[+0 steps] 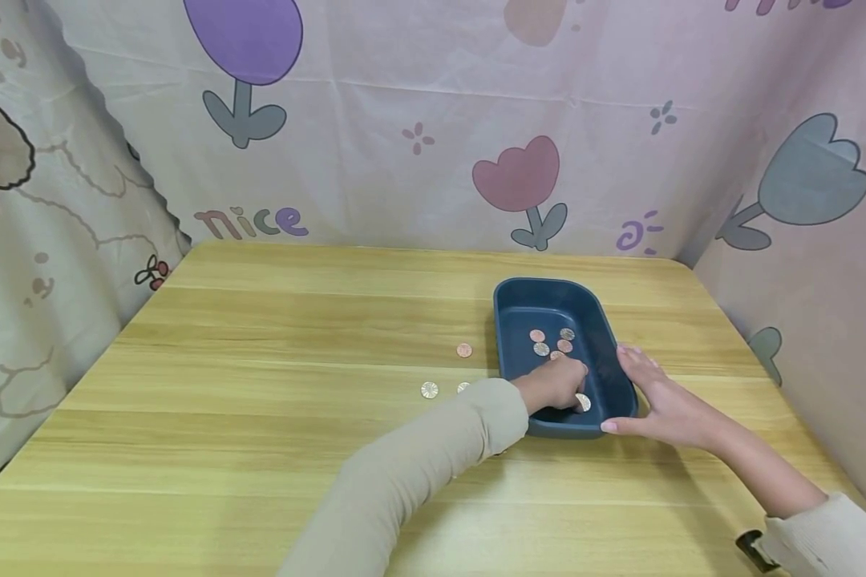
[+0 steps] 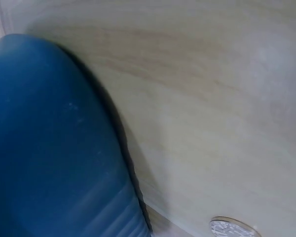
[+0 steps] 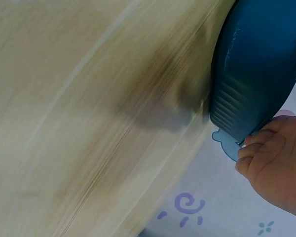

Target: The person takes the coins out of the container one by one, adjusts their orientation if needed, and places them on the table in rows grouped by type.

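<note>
My left hand (image 1: 559,381) reaches down into a dark blue tray (image 1: 505,320), fingers bent low. A silver coin (image 1: 583,402) stands tilted at its fingertips, seemingly pinched there, though the hand hides part of the grip. Several copper and silver coins (image 1: 541,349) lie in the tray just beyond the hand. My right hand (image 1: 667,409) holds the tray's near right corner, thumb at the front and fingers along the right side. In the right wrist view, bent fingers (image 3: 256,148) meet the tray's edge (image 3: 251,74). The left wrist view shows the tray's outer wall (image 2: 54,138), not the hand.
On the wooden table (image 1: 260,336), left of the tray, lie a copper coin (image 1: 464,350), a silver coin (image 1: 429,390) and another coin (image 1: 463,387) partly covered by the left sleeve (image 1: 433,465). A patterned cloth (image 1: 375,160) hangs behind and along both sides.
</note>
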The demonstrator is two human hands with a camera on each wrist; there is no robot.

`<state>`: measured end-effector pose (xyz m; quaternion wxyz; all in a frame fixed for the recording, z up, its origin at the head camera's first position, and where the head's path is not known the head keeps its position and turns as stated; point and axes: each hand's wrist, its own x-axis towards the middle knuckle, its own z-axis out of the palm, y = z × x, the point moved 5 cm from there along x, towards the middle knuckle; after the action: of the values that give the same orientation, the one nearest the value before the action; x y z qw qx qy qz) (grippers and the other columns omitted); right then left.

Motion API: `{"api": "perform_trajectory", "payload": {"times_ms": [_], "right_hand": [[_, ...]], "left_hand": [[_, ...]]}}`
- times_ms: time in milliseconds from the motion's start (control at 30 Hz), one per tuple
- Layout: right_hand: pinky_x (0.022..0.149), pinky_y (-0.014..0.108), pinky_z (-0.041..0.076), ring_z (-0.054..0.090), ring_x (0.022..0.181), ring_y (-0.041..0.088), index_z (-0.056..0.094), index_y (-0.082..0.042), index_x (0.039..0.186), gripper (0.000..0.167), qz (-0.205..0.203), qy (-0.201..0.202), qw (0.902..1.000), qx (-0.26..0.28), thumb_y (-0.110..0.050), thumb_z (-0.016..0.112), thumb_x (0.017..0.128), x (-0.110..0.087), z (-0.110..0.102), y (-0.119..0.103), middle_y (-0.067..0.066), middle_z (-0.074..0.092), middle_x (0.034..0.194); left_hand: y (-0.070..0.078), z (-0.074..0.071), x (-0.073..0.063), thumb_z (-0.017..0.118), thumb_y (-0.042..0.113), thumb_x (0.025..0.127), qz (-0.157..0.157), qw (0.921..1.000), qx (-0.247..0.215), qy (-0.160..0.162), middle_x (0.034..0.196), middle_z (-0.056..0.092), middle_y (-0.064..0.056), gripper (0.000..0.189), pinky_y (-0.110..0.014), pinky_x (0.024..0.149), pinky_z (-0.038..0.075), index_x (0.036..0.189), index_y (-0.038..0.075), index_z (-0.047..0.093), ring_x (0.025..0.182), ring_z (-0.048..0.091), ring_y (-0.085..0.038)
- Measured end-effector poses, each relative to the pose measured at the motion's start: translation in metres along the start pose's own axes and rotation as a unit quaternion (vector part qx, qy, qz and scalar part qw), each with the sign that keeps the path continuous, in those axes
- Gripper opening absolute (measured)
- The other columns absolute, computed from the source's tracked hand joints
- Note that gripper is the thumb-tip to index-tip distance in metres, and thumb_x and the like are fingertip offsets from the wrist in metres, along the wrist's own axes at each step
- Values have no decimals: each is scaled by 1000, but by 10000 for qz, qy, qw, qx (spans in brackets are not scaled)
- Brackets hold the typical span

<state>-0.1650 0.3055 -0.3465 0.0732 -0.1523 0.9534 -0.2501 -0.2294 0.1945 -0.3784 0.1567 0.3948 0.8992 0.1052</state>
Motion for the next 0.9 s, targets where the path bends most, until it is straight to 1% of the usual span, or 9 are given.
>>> {"api": "perform_trajectory", "payload": {"times_ms": [100,167,233,300,400,500,633,767,900], "right_hand": [[106,68,8,6,138,49,10,7,145,107,9,-3,10000,-6,-40,75,73,0,0,0,30,10,151],[106,68,7,5,138,49,10,7,145,107,13,-11,10000,-5,-40,75,74,0,0,0,30,10,151],[106,67,7,5,138,49,10,7,145,108,9,-15,10000,-6,-40,75,74,0,0,0,30,10,151],[106,67,7,5,138,49,10,7,145,108,3,-18,10000,0,-40,75,74,0,0,1,30,9,151],[106,67,6,5,138,49,9,7,145,108,2,-23,10000,-10,-40,75,74,0,0,1,30,9,151],[106,67,7,4,138,49,9,6,146,108,4,-38,10000,-12,-41,74,74,0,1,2,30,9,151],[104,69,8,3,138,49,9,6,146,108,59,-54,10000,11,-41,74,75,0,1,1,29,8,151],[103,70,10,3,139,49,9,6,145,108,87,-58,9999,38,-42,74,75,1,1,1,29,8,152],[102,71,12,3,138,49,9,6,146,108,105,-66,9999,-29,-42,74,74,1,1,1,29,8,152]], "left_hand": [[-1,0,0,72,20,81,-55,9999,-121,34,79,64,8,10,-12,58,43,87,12,70,66,56,-2],[-2,-2,-1,69,16,84,-72,9995,-258,137,67,59,7,8,-12,54,40,77,12,68,60,53,-3],[-3,-5,-4,63,12,87,-43,9988,-413,275,56,49,5,23,-13,49,36,64,11,61,52,47,-4],[-4,-9,-7,58,9,89,48,9980,-494,387,49,40,5,36,-13,45,33,55,12,50,47,42,-4],[-7,-13,-12,54,7,91,187,9969,-626,443,46,36,5,44,-13,42,31,49,14,39,42,38,-4],[-10,-16,-17,54,7,90,258,9951,-833,468,47,44,6,43,-12,42,33,50,15,40,42,43,-2],[-12,-23,-24,55,9,91,443,9895,-1218,646,57,61,0,33,-10,46,39,58,10,55,48,54,-2],[-13,-27,-31,58,8,90,573,9800,-1736,786,66,67,-5,23,-9,50,44,70,2,67,51,59,-4],[-16,-31,-40,61,7,89,683,9688,-2197,916,67,69,-9,18,-9,51,46,75,-1,69,51,61,-4]]}}
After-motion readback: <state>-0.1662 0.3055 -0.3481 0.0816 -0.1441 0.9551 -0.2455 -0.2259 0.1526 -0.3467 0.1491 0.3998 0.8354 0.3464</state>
